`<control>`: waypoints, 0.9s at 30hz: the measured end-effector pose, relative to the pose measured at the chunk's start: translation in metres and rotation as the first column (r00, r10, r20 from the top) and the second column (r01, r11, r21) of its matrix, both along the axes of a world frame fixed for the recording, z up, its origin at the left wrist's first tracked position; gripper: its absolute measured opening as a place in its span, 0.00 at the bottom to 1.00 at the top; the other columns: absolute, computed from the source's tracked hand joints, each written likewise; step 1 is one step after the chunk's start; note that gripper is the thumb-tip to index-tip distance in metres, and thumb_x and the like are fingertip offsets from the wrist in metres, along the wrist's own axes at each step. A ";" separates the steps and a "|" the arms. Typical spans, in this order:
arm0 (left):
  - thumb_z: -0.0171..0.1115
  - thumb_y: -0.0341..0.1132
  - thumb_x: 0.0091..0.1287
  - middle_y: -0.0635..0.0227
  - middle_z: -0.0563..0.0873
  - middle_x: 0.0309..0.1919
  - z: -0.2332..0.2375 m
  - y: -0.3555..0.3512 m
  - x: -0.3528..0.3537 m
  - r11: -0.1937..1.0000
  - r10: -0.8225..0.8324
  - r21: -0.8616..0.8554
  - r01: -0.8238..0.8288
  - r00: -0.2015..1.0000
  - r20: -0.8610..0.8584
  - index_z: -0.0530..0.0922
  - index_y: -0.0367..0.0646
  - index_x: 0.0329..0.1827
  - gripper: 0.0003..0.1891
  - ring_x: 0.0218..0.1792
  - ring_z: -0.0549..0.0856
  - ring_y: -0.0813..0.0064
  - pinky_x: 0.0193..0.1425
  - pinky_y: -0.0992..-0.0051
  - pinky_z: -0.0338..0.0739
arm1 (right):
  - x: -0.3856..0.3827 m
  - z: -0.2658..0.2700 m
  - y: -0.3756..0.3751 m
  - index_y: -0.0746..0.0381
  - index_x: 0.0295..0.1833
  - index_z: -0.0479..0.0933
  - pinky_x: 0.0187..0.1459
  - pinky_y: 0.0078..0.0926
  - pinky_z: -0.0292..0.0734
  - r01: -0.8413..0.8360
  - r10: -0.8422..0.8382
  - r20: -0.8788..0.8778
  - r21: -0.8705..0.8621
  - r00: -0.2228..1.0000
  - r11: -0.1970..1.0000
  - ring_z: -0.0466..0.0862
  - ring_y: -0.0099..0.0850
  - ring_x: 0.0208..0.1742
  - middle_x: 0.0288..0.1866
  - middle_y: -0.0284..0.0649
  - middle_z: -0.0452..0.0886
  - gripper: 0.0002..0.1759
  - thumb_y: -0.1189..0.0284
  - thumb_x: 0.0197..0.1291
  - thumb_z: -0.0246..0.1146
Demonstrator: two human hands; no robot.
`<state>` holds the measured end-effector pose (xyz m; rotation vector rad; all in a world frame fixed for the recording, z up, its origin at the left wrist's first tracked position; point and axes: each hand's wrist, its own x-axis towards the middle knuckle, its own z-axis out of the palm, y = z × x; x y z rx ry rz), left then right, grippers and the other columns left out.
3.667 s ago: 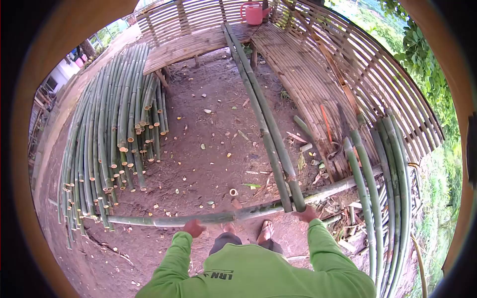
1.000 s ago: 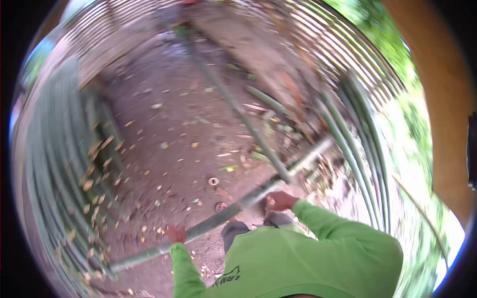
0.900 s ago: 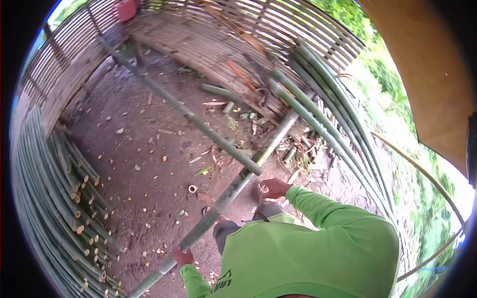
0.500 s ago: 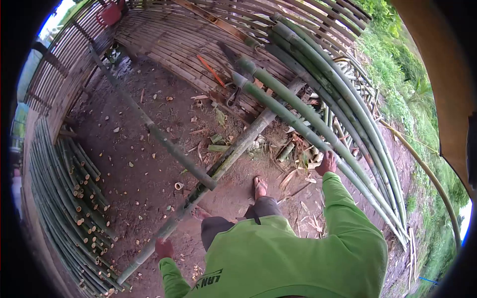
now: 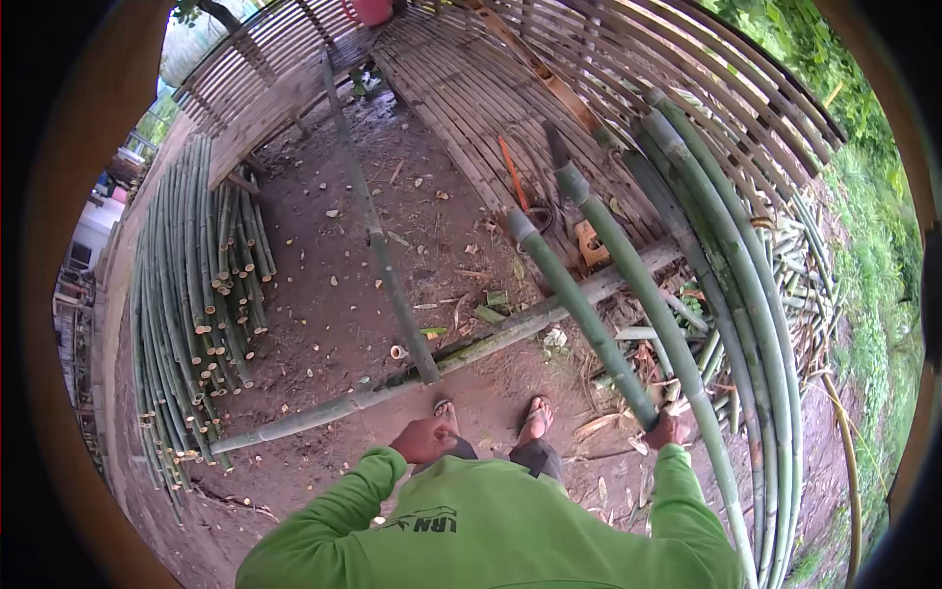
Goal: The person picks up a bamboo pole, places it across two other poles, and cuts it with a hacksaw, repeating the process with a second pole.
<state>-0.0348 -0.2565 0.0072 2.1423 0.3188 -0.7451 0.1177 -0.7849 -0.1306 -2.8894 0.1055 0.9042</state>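
My right hand (image 5: 667, 430) is closed around the near end of a green bamboo pole (image 5: 587, 319). From my hand this pole slants forward over a long bamboo log (image 5: 520, 339) lying across the ground. A second bamboo pole (image 5: 643, 290) runs close along its right side. In front of my waist, my left hand (image 5: 426, 441) is curled into a fist, and no object shows in it. Another slim pole (image 5: 375, 236) rests with its near end on the log, ahead of my left hand.
Cut bamboo poles (image 5: 186, 294) are stacked at left. Several long poles (image 5: 751, 275) lean at right over offcuts (image 5: 706, 344). Ahead is a slatted bamboo platform (image 5: 461, 108) with an orange strip-like object (image 5: 512, 172) on it. Wood chips litter the soil.
My left hand has moved from beside the log at left to the front of my waist. My right hand stays on the bamboo pole, lower in view. The camera view has turned.
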 end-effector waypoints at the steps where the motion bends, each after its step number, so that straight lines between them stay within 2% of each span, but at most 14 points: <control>1: 0.68 0.49 0.60 0.52 0.86 0.39 -0.016 -0.014 0.003 0.996 -0.017 -0.091 0.021 0.999 0.037 0.79 0.37 0.47 0.23 0.42 0.87 0.59 0.48 0.66 0.80 | -0.017 -0.002 0.008 0.58 0.50 0.77 0.52 0.43 0.78 -0.030 0.032 -0.058 0.037 0.998 0.999 0.83 0.46 0.51 0.46 0.47 0.83 0.35 0.59 0.30 0.78; 8: 0.58 0.52 0.68 0.57 0.86 0.39 -0.058 -0.067 0.040 0.922 -0.358 -0.127 0.367 0.930 0.085 0.81 0.46 0.50 0.20 0.41 0.86 0.59 0.47 0.65 0.80 | 0.006 0.056 0.210 0.58 0.44 0.82 0.49 0.42 0.79 -0.295 0.364 -0.159 0.341 0.918 0.893 0.85 0.46 0.45 0.40 0.49 0.85 0.30 0.55 0.31 0.74; 10: 0.55 0.51 0.70 0.58 0.86 0.38 -0.098 -0.052 0.041 0.876 -0.454 -0.030 0.481 0.845 0.283 0.81 0.47 0.49 0.18 0.40 0.85 0.56 0.46 0.64 0.79 | 0.052 0.052 0.287 0.58 0.51 0.77 0.48 0.44 0.79 -0.336 0.312 0.129 0.448 0.941 0.828 0.85 0.48 0.44 0.39 0.48 0.85 0.33 0.53 0.37 0.72; 11: 0.53 0.50 0.71 0.57 0.86 0.37 -0.083 -0.043 0.050 0.906 -0.407 0.032 0.422 0.849 0.336 0.81 0.45 0.47 0.18 0.39 0.84 0.54 0.46 0.63 0.78 | 0.076 0.079 0.330 0.59 0.52 0.76 0.44 0.43 0.80 -0.248 0.140 0.234 0.536 0.962 0.807 0.84 0.50 0.42 0.39 0.49 0.84 0.35 0.57 0.35 0.74; 12: 0.51 0.50 0.72 0.57 0.85 0.36 -0.064 -0.034 0.066 0.932 -0.356 0.082 0.353 0.850 0.389 0.82 0.44 0.45 0.19 0.38 0.84 0.52 0.46 0.62 0.78 | 0.103 0.052 0.361 0.58 0.57 0.73 0.40 0.41 0.80 -0.335 -0.069 0.481 0.700 0.874 0.631 0.85 0.46 0.41 0.41 0.48 0.84 0.35 0.62 0.40 0.73; 13: 0.50 0.51 0.72 0.56 0.85 0.36 -0.056 -0.029 0.075 0.974 -0.206 -0.010 0.228 0.898 0.388 0.82 0.44 0.43 0.20 0.38 0.83 0.51 0.46 0.61 0.77 | 0.131 0.076 0.381 0.58 0.61 0.69 0.37 0.42 0.80 -0.252 -0.238 0.414 0.826 0.879 0.504 0.85 0.44 0.35 0.45 0.47 0.84 0.32 0.66 0.49 0.70; 15: 0.49 0.51 0.72 0.54 0.84 0.35 -0.046 -0.007 0.082 0.991 -0.067 -0.092 0.098 0.954 0.293 0.81 0.42 0.42 0.21 0.38 0.83 0.50 0.45 0.59 0.76 | 0.143 0.150 0.377 0.60 0.63 0.68 0.39 0.37 0.80 -0.174 -0.254 0.324 0.862 0.911 0.476 0.85 0.42 0.36 0.45 0.47 0.84 0.37 0.66 0.46 0.73; 17: 0.52 0.51 0.72 0.52 0.83 0.32 -0.046 0.014 0.100 0.990 -0.077 -0.104 0.094 0.985 0.152 0.79 0.39 0.44 0.21 0.39 0.83 0.50 0.43 0.59 0.75 | 0.118 0.141 0.332 0.63 0.63 0.67 0.42 0.36 0.81 -0.195 -0.200 0.320 0.860 0.926 0.472 0.85 0.41 0.38 0.47 0.46 0.83 0.43 0.65 0.40 0.77; 19: 0.55 0.52 0.70 0.53 0.84 0.29 -0.086 0.031 0.097 0.992 -0.013 -0.117 0.047 0.963 0.271 0.78 0.35 0.46 0.23 0.38 0.85 0.54 0.43 0.61 0.76 | 0.065 0.073 0.249 0.63 0.69 0.61 0.53 0.41 0.77 -0.315 -0.049 0.474 0.654 0.879 0.688 0.80 0.46 0.53 0.54 0.49 0.79 0.57 0.58 0.31 0.81; 21: 0.57 0.52 0.69 0.54 0.84 0.28 -0.102 0.033 0.097 0.943 0.263 -0.275 -0.187 0.927 0.269 0.77 0.35 0.47 0.24 0.38 0.85 0.56 0.43 0.61 0.77 | -0.001 0.043 0.166 0.61 0.75 0.52 0.70 0.47 0.59 -0.111 0.088 0.084 0.339 0.993 0.934 0.64 0.52 0.71 0.69 0.56 0.66 0.72 0.48 0.22 0.82; 23: 0.59 0.53 0.67 0.56 0.85 0.29 -0.107 0.029 0.105 0.917 0.355 -0.270 -0.293 0.908 0.223 0.78 0.36 0.47 0.25 0.36 0.85 0.57 0.42 0.62 0.77 | -0.066 -0.008 0.097 0.62 0.76 0.48 0.72 0.47 0.58 0.045 0.003 -0.274 0.168 0.962 0.985 0.63 0.51 0.72 0.71 0.56 0.63 0.78 0.39 0.19 0.80; 25: 0.60 0.52 0.67 0.57 0.85 0.30 -0.102 0.014 0.114 0.877 0.461 -0.277 -0.393 0.851 0.253 0.78 0.36 0.48 0.24 0.35 0.85 0.57 0.42 0.63 0.77 | -0.107 -0.048 0.067 0.71 0.69 0.62 0.65 0.39 0.70 0.086 -0.002 -0.463 0.160 0.886 0.983 0.76 0.48 0.63 0.62 0.57 0.74 0.72 0.42 0.15 0.81; 26: 0.60 0.51 0.67 0.58 0.84 0.31 -0.113 0.025 0.126 0.987 0.158 -0.016 -0.159 0.954 0.254 0.77 0.36 0.47 0.23 0.35 0.83 0.58 0.42 0.65 0.77 | -0.118 -0.055 0.068 0.69 0.60 0.72 0.58 0.40 0.76 0.099 -0.031 -0.430 0.137 0.903 0.986 0.82 0.45 0.54 0.53 0.54 0.81 0.63 0.43 0.15 0.82; 27: 0.60 0.50 0.67 0.59 0.84 0.30 -0.129 0.025 0.128 0.991 0.128 -0.013 -0.130 0.949 0.287 0.76 0.36 0.47 0.22 0.33 0.83 0.61 0.40 0.66 0.77 | -0.120 -0.063 0.078 0.65 0.50 0.79 0.52 0.38 0.79 0.163 -0.116 -0.367 0.100 0.923 0.982 0.85 0.43 0.48 0.45 0.50 0.85 0.49 0.48 0.17 0.81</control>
